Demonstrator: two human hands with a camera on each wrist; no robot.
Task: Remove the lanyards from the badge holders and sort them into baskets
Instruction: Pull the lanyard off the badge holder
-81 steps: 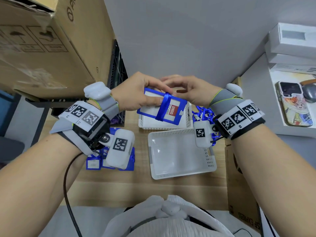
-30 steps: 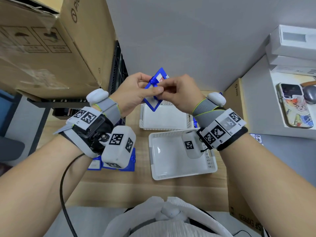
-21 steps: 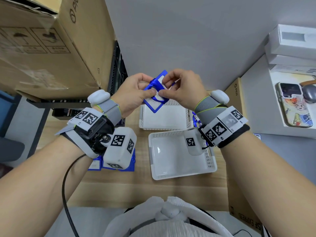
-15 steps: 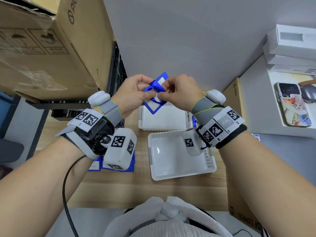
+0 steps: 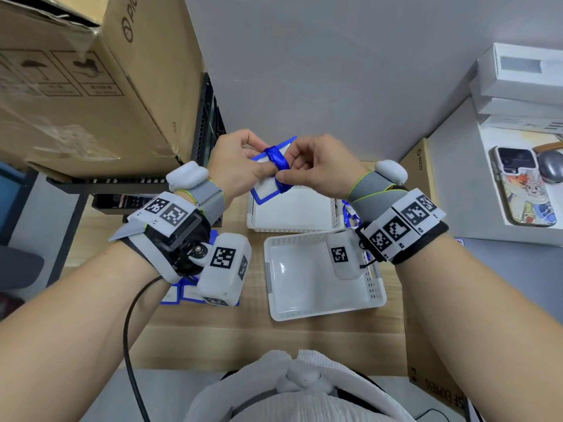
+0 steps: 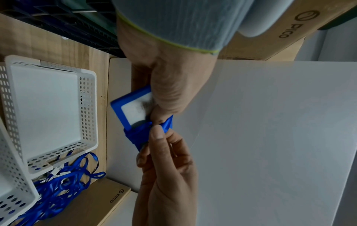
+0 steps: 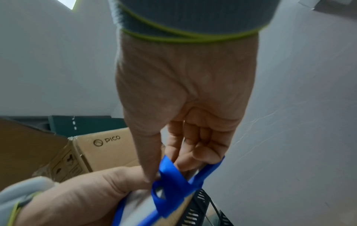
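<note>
Since a moment ago both hands have lifted slightly. Left hand (image 5: pixel 240 166) grips the badge holder (image 5: pixel 268 190) above the far basket (image 5: pixel 292 214); right hand (image 5: pixel 316 169) pinches the lanyard (image 5: pixel 278 166) wrapped round it. I'm mid-unwrapping; next I must pull the loop free.

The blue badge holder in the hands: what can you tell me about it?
The blue plastic-looking badge holder is a flat rectangular frame around a pale card window. It is held tilted in the air above the white perforated baskets. The left hand grips one side; the right hand pinches the blue ribbon lanyard, which is wrapped around the holder's middle.
</note>
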